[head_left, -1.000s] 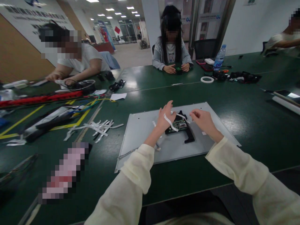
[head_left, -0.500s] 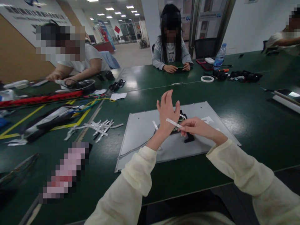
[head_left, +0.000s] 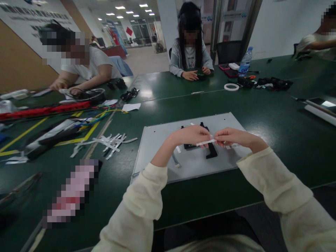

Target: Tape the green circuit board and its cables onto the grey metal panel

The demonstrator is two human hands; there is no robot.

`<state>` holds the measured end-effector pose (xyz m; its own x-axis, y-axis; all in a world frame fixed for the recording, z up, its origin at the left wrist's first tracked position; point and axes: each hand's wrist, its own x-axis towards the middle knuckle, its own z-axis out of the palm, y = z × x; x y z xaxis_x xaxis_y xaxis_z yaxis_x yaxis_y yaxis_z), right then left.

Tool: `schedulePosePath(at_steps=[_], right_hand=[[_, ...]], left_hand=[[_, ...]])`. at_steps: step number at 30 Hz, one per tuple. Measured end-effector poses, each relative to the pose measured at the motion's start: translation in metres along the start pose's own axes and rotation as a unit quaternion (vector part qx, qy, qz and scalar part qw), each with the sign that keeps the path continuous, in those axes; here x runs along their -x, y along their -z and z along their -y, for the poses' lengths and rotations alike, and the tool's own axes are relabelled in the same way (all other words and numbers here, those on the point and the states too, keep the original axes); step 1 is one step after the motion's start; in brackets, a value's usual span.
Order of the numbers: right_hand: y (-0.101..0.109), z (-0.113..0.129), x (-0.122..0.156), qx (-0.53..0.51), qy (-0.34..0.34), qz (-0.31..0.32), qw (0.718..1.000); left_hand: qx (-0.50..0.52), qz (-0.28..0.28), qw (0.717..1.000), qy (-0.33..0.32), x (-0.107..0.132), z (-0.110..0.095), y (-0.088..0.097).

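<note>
Over a white board [head_left: 157,157], my right hand [head_left: 233,137] pinches one end of a narrow white strip [head_left: 205,142], which looks like tape. My left hand [head_left: 190,135] is bent inward from the left, its fingertips closed at the same strip, nearly touching the right fingertips. Beneath the hands lies a black bracket-like part [head_left: 211,153] with a green circuit board [head_left: 189,146] beside it, both partly covered by my hands. A grey cable end [head_left: 176,161] rests on the board below my left wrist.
Left of the board lies a heap of white strips [head_left: 112,144], with a pixelated pink object [head_left: 73,192] nearer me. A tape roll [head_left: 231,87] and a water bottle [head_left: 245,62] stand farther back. Co-workers sit across the table [head_left: 168,96] and at both sides.
My left hand, raised with its fingers spread, has come down and turned inward to the strip. The right hand has shifted slightly right, and the strip now lies flatter between both hands.
</note>
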<state>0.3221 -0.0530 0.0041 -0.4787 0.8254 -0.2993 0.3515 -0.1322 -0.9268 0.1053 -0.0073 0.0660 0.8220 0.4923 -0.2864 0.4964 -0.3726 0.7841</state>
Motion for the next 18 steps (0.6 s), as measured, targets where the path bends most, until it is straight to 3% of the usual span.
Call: schedulePosePath(at_steps=[7,12,18], right_hand=[[0.002,-0.003,0.005,0.060,-0.025,0.019,0.998],[0.002,-0.006,0.001,0.149,0.004,0.017,0.989],[0.002,-0.008,-0.001,0.190,0.013,0.027,0.981]], left_hand=[[-0.073,0.022,0.996,0.036,-0.009,0.005,-0.016],[-0.124,0.048,0.989,0.061,-0.007,-0.001,-0.021],[-0.246,0.043,0.962,0.109,-0.008,-0.011,-0.033]])
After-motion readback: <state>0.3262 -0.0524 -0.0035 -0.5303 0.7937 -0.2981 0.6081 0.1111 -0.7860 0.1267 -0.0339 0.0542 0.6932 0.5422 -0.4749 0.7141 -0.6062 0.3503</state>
